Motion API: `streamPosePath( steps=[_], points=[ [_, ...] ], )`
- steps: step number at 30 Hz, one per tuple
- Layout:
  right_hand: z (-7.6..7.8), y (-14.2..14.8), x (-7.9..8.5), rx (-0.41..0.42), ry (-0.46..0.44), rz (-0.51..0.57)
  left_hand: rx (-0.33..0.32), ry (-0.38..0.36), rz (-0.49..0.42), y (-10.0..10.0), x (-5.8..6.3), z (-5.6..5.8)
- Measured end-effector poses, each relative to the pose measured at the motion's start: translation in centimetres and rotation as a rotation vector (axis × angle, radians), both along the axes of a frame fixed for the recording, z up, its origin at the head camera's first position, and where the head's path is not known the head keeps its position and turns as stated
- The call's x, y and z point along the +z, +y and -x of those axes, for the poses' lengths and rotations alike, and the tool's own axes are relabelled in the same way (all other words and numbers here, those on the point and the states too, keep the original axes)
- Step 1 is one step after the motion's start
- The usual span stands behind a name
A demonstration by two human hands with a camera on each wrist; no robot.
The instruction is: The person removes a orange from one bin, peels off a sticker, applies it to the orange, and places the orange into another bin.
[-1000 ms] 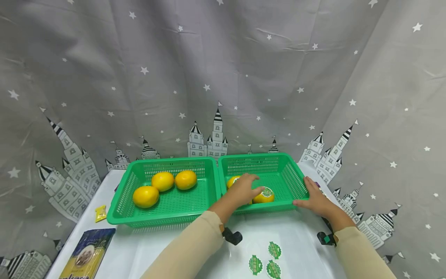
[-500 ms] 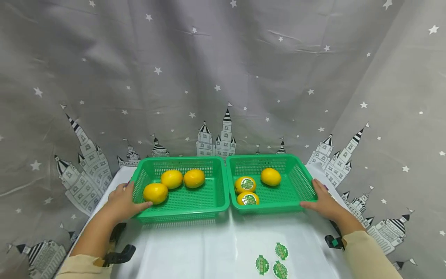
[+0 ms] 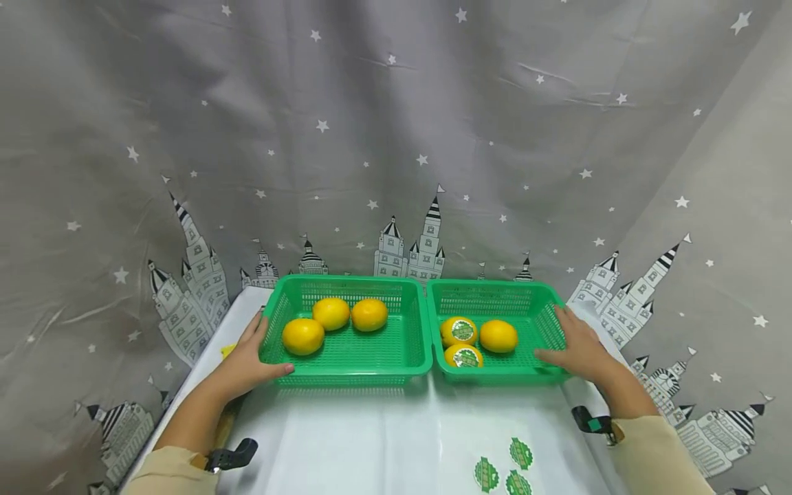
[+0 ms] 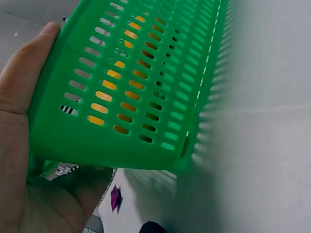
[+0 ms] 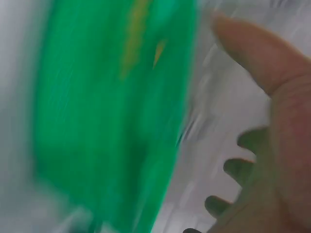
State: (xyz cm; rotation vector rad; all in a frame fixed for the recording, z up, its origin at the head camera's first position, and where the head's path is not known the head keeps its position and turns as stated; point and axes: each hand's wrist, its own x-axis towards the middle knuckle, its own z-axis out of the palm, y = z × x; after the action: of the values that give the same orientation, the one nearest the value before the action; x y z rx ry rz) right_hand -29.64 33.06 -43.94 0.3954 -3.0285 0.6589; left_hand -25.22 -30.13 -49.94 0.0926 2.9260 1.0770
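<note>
Two green plastic baskets stand side by side in the head view. My left hand (image 3: 247, 364) grips the left end of the left basket (image 3: 353, 378), its thumb along the front rim. In the left wrist view the thumb (image 4: 29, 68) lies at the rim of that basket (image 4: 107, 145). Several yellow lemons (image 3: 303, 337) lie in it, without stickers. My right hand (image 3: 578, 347) is spread at the right end of the right basket (image 3: 495, 377); the right wrist view shows its thumb (image 5: 262, 53) apart from the blurred rim. That basket holds two lemons with green stickers (image 3: 463, 330) and one plain-looking lemon (image 3: 498, 336).
Several loose green-and-white round stickers (image 3: 486, 474) lie on the white tabletop (image 3: 346, 440) in front of the right basket. A small yellow packet (image 3: 227, 350) is partly hidden behind the left hand. A grey curtain (image 3: 371, 137) with castles hangs close behind the baskets.
My left hand has left the lemons in the right basket and moved to the left basket's left end. The plain-looking lemon has rolled forward beside the stickered ones. The head view has turned left.
</note>
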Motion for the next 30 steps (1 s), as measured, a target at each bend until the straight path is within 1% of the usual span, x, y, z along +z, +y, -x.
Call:
streamPosePath(
  steps=[2, 3, 5, 7, 9, 11, 13, 16, 17, 20, 21, 23, 25, 26, 28, 30],
  points=[
    [-0.1, -5.5, 1.1, 0.051, 0.048, 0.101, 0.01, 0.0, -0.009, 0.2, -0.1, 0.1],
    [-0.2, -8.6, 1.4, 0.084, 0.07, 0.148, 0.015, -0.001, -0.009, 0.2, 0.0, 0.2],
    [-0.5, -15.2, 1.7, 0.146, 0.072, 0.258, 0.016, -0.002, -0.02, 0.3, 0.2, 0.4],
    [-0.4, -21.7, 1.5, 0.199, 0.06, 0.348, 0.01, -0.004, -0.033, 0.5, 0.3, 0.6],
    [-0.1, -27.6, 0.7, 0.229, 0.027, 0.407, 0.001, -0.008, -0.044, 0.7, 0.3, 0.8],
    [0.4, -32.9, -0.5, 0.243, -0.008, 0.415, 0.0, -0.011, -0.052, 0.6, 0.3, 0.8],
    [0.9, -37.3, -1.5, 0.237, -0.057, 0.387, 0.003, -0.014, -0.057, 0.4, 0.2, 0.6],
    [1.4, -42.3, -2.8, 0.184, -0.103, 0.286, 0.019, -0.021, -0.056, -0.2, 0.1, -0.1],
    [1.4, -43.6, -3.1, 0.16, -0.113, 0.242, 0.022, -0.022, -0.056, -0.4, 0.1, -0.3],
    [1.8, -45.0, -4.0, 0.066, -0.155, 0.134, 0.015, -0.026, -0.066, -0.3, 0.0, -0.4],
    [1.9, -45.3, -4.2, 0.052, -0.175, 0.112, 0.015, -0.025, -0.064, -0.3, 0.0, -0.4],
    [1.8, -45.5, -4.3, 0.052, -0.212, 0.096, 0.016, -0.023, -0.066, -0.5, 0.1, -0.4],
    [1.7, -45.1, -4.2, 0.053, -0.23, 0.126, 0.02, -0.022, -0.063, -0.4, 0.1, -0.4],
    [1.7, -44.8, -4.0, 0.054, -0.217, 0.148, 0.022, -0.022, -0.059, -0.4, 0.1, -0.3],
    [1.5, -44.0, -3.5, 0.053, -0.171, 0.214, 0.02, -0.021, -0.052, -0.4, 0.1, -0.3],
    [1.0, -42.5, -2.8, 0.047, -0.103, 0.321, 0.024, -0.028, -0.049, -0.4, 0.1, -0.3]
  ],
)
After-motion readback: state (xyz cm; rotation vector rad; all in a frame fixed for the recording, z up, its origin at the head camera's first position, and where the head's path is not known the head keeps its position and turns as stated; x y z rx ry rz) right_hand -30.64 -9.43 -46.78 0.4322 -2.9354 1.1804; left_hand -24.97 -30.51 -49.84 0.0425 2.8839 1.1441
